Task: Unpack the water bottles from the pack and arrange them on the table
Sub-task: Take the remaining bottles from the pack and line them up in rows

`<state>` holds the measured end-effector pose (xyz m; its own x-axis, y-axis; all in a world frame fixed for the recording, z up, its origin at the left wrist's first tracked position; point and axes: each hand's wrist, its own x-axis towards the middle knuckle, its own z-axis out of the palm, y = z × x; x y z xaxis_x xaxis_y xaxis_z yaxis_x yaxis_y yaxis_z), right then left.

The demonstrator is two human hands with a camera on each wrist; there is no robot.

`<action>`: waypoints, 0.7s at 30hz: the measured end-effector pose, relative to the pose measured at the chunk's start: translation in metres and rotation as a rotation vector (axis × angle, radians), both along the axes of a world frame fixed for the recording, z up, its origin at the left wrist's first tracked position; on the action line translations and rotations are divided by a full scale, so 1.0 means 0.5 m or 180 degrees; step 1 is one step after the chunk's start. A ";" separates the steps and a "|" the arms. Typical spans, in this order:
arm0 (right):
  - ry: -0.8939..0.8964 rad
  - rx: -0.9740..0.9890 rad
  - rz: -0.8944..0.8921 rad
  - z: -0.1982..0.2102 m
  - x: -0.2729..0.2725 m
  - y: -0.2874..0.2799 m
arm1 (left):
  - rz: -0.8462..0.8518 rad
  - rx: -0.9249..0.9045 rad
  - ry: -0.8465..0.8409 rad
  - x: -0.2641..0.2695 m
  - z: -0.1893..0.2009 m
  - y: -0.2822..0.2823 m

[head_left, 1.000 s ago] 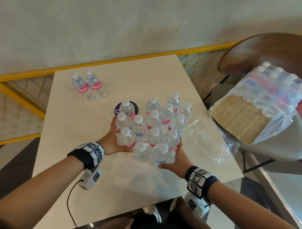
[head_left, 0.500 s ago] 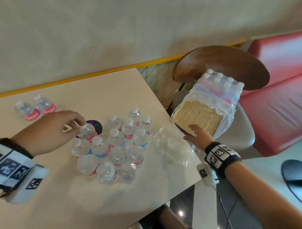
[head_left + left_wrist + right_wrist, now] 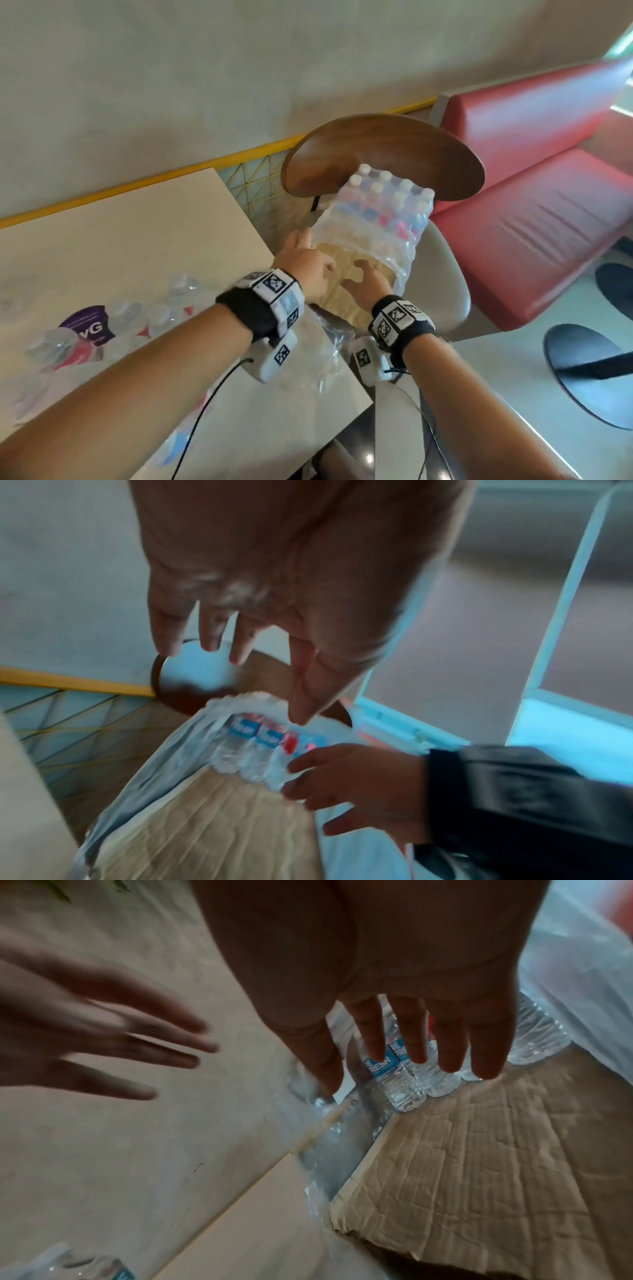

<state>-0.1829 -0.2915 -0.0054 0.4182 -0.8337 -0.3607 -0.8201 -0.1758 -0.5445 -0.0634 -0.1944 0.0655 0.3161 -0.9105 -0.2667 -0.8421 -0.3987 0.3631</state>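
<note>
A shrink-wrapped pack of water bottles [image 3: 383, 209] lies on a chair seat to the right of the table, its torn end toward me and its cardboard tray [image 3: 342, 274] exposed. In the right wrist view the bottles [image 3: 400, 1085] carry blue labels. My left hand [image 3: 306, 262] hovers over the tray's left side with fingers spread [image 3: 236, 645]. My right hand [image 3: 364, 279] reaches over the tray with straight fingers [image 3: 414, 1053] at the bottle bases [image 3: 253, 756]. Neither hand holds anything. Several unpacked bottles [image 3: 150, 315] stand blurred on the beige table [image 3: 137, 240].
The chair has a brown wooden backrest [image 3: 380, 150] and a grey seat [image 3: 442, 274]. Loose clear plastic wrap [image 3: 329, 346] lies at the table's right edge. A red bench [image 3: 548, 178] stands behind, a yellow rail [image 3: 191, 168] along the wall, and a black table base [image 3: 589, 373] on the floor.
My left hand left the bottles on the table and swung right to the pack on the chair. My right hand moved further onto the tray, and my view turned right.
</note>
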 end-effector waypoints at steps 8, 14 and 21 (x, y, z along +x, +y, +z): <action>0.0085 0.0095 0.0127 0.003 -0.014 -0.061 | 0.0415 0.0045 -0.0095 0.059 -0.104 -0.157; 0.0196 0.0339 0.0144 0.002 0.007 -0.070 | 0.0412 -0.0400 -0.0116 0.067 -0.097 -0.142; 0.0073 0.0221 0.0165 -0.005 0.045 -0.088 | 0.0227 -0.0567 0.0021 0.046 -0.059 -0.091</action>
<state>-0.1604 -0.3353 -0.0079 0.4510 -0.7839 -0.4268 -0.8233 -0.1808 -0.5381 -0.0404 -0.2398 0.0359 0.3804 -0.9188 -0.1056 -0.8113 -0.3864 0.4387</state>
